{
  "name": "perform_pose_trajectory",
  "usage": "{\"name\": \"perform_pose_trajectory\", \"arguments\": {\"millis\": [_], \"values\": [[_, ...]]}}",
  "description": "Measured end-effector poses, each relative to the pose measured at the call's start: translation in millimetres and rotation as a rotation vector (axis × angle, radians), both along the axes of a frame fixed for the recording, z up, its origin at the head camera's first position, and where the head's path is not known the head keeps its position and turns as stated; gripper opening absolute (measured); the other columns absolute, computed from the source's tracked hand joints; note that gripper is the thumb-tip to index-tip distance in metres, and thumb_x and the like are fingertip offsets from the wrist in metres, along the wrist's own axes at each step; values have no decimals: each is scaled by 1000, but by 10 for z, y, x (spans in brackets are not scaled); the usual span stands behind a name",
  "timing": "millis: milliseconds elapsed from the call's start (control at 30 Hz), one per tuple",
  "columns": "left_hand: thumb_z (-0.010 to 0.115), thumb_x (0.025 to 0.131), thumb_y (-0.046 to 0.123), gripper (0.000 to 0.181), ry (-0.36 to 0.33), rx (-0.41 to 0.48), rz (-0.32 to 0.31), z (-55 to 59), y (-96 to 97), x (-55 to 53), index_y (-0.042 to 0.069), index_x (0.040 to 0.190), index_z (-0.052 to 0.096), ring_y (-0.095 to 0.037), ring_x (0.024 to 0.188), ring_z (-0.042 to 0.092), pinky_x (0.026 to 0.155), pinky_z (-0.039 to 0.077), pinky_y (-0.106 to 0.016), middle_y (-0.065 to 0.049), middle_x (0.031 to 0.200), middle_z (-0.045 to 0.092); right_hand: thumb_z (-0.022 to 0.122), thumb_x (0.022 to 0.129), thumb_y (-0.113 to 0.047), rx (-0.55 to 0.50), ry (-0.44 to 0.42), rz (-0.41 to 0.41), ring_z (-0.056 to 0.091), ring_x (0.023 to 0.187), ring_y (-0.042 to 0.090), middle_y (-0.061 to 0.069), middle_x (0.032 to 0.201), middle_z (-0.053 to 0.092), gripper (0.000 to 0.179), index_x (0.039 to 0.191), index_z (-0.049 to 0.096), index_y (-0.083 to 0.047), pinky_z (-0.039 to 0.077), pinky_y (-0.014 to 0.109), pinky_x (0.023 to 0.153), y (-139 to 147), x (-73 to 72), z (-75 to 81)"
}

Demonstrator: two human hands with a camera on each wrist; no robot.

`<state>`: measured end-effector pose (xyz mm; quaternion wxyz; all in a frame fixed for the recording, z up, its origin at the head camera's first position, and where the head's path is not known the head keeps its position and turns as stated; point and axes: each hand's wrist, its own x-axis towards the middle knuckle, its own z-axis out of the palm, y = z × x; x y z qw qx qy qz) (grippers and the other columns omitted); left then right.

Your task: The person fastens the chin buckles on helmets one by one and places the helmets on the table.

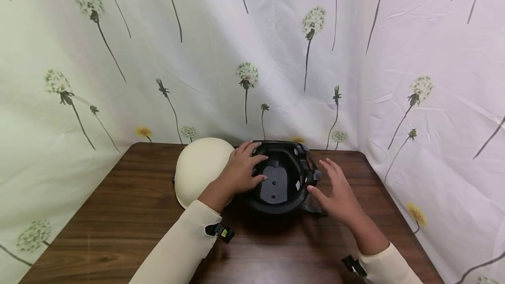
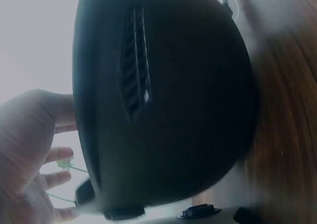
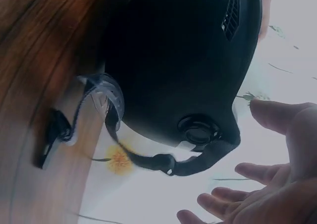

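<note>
A black helmet (image 1: 276, 207) lies upside down on the table, its padded inside facing up. Over its left rim is my left hand (image 1: 242, 168), with fingers spread and pointing across the opening; whether it touches the rim I cannot tell. The left wrist view shows the thumb passing behind the rim of the black shell (image 2: 173, 100), beside a slotted vent. My right hand (image 1: 339, 189) is held apart from the helmet's right side, fingers spread and holding nothing. In the right wrist view a chin strap (image 3: 190, 165) hangs from the helmet, with a clear plastic piece and buckle near the wood.
A cream helmet (image 1: 203, 168) sits dome up, left of the black one and partly behind my left forearm. The dark wooden table (image 1: 118, 214) reaches back to a white curtain (image 1: 205, 56) printed with dandelions, which also hangs along both sides.
</note>
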<state>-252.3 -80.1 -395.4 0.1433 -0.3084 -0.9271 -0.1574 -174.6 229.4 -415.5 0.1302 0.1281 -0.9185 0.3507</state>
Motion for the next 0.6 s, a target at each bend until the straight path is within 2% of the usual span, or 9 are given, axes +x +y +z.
{"name": "perform_pose_trajectory", "arguments": {"millis": [200,367,600], "values": [[81,94,42,58,-11,-38,-11,-22,-4,-63,20,145,65,-38,157,27,119,31,-66,-11,167,37,75,99,-41,5,-30,2,28,153,50,23,171,20,83,163,34,-7,34,73,111,63,-18,-63],[80,94,44,64,-36,-63,36,-75,-20,-42,21,150,60,-42,156,26,117,32,-67,-12,167,36,75,99,-40,3,-32,-4,28,153,49,23,170,21,83,163,34,-8,32,72,113,103,-28,-97],[80,93,44,72,-2,-86,46,-99,-10,-22,20,155,53,-40,156,29,114,35,-68,-14,164,39,74,99,-43,9,-38,-18,29,152,48,24,169,24,83,163,35,-8,32,71,114,164,-3,-128]]}}
